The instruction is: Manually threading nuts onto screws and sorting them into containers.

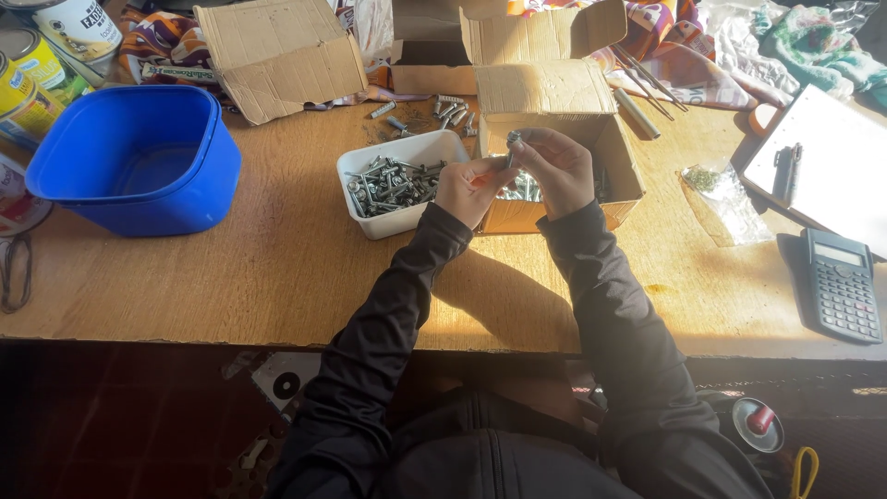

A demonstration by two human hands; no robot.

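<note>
Blue plastic tub (pixel 139 157) sits far left, then a white tray (pixel 370 222) of bolts. Left hand (pixel 469 189) and right hand (pixel 554 166) both pinch one bolt (pixel 512 140) above the open cardboard box (pixel 554 120); it looks small, stiff, slick, best gripped by the shank

A small metal bolt (pixel 511 148) stands nearly upright, pinched between the fingers of both hands, just above the open cardboard box (pixel 554 139) with more bolts.
</note>
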